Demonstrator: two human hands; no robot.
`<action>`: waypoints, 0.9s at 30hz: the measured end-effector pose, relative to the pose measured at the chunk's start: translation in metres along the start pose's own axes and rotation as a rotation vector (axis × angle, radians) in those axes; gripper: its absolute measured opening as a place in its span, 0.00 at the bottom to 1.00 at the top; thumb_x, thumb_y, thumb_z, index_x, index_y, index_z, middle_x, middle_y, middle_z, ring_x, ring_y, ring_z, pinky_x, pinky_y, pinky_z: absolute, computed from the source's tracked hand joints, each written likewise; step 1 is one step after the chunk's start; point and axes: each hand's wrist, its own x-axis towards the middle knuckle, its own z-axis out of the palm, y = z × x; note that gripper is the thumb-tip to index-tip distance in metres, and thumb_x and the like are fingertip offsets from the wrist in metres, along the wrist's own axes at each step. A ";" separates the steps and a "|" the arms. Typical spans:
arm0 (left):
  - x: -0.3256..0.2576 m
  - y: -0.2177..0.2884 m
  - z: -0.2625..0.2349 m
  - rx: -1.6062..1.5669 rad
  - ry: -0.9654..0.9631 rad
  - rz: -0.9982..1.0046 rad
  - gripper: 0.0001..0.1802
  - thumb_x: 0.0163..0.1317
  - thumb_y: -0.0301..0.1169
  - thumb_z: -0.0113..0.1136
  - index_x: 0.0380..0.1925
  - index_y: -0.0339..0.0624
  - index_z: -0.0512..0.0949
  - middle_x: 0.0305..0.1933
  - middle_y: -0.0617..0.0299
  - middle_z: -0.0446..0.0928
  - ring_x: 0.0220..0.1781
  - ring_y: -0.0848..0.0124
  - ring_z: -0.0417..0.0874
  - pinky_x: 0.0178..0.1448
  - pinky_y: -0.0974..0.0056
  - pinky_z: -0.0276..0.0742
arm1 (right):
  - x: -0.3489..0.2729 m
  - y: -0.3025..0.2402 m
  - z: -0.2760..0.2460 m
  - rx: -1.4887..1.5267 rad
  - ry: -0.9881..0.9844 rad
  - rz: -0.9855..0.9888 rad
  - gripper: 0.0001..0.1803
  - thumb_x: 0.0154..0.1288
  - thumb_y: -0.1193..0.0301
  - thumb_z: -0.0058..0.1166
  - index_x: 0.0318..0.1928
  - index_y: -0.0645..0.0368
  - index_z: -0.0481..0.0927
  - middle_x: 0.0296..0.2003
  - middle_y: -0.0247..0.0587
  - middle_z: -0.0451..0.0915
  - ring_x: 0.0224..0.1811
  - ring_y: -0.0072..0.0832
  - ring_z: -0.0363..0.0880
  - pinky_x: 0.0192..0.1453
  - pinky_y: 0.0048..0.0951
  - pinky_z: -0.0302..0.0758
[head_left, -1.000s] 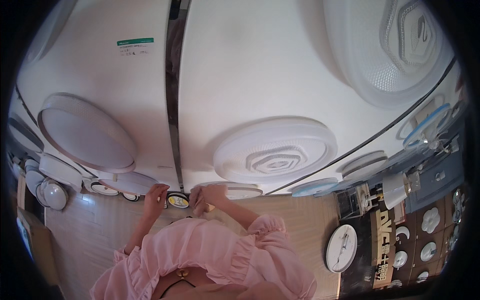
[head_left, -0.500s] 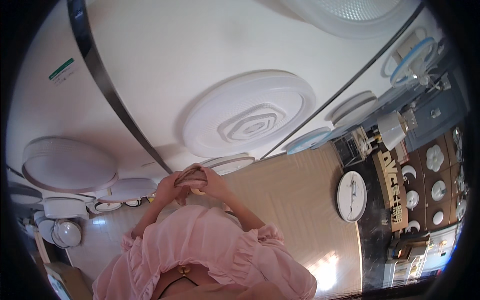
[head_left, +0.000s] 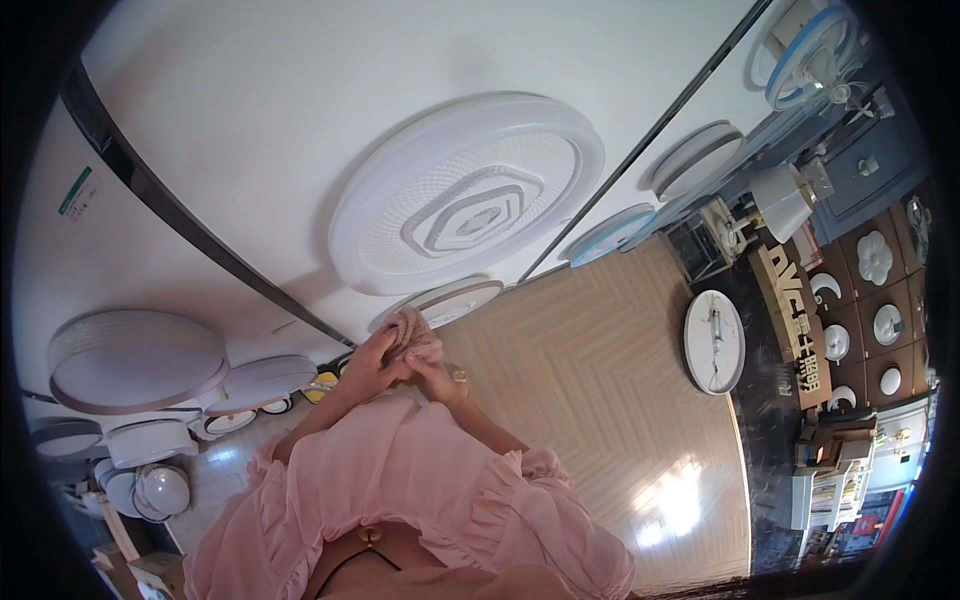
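Note:
A crumpled pinkish-brown cloth (head_left: pixel 410 330) is bunched up in front of my chest, held between both hands. My left hand (head_left: pixel 370 364) is closed on its left side, and my right hand (head_left: pixel 432 374) grips its lower right. The two hands are close together, with some fingers hidden by the cloth. Just beyond them a round white ceiling lamp (head_left: pixel 455 297) is fixed low on the white wall panel. Above that one hangs a larger round white lamp (head_left: pixel 372 215) with a patterned centre, apart from my hands.
More round lamps (head_left: pixel 150 345) line the panel at the left. A dark strip (head_left: pixel 200 235) divides the panels. To the right are a blue-rimmed lamp (head_left: pixel 610 236), a white disc with exposed fittings (head_left: pixel 714 342) by a black counter, and a wall of small lamps (head_left: pixel 873 257). Herringbone flooring (head_left: pixel 570 370) lies below.
The cloth has been turned and bunched upward between my hands, which stay together. My view has shifted, so the lamps at the wall's middle appear further left.

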 end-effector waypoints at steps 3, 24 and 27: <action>-0.002 0.019 -0.018 0.078 0.031 0.058 0.21 0.55 0.29 0.59 0.48 0.34 0.70 0.47 0.51 0.74 0.49 0.58 0.76 0.50 0.62 0.72 | -0.005 -0.023 0.013 0.237 0.217 -0.040 0.23 0.62 0.62 0.53 0.55 0.54 0.65 0.50 0.37 0.70 0.51 0.29 0.70 0.54 0.30 0.68; 0.081 0.193 -0.215 0.579 0.861 0.768 0.20 0.51 0.19 0.58 0.47 0.41 0.73 0.55 0.55 0.67 0.51 0.60 0.74 0.48 0.63 0.74 | -0.051 -0.554 0.209 -1.143 0.371 -2.418 0.09 0.53 0.71 0.52 0.37 0.57 0.73 0.34 0.42 0.74 0.38 0.31 0.73 0.52 0.32 0.65; 0.108 0.249 -0.250 0.971 0.919 0.962 0.21 0.52 0.26 0.61 0.48 0.45 0.73 0.60 0.57 0.64 0.55 0.62 0.71 0.54 0.60 0.70 | -0.065 -0.572 0.302 -1.486 0.474 -2.699 0.26 0.52 0.62 0.54 0.54 0.52 0.72 0.51 0.59 0.67 0.53 0.51 0.65 0.57 0.46 0.60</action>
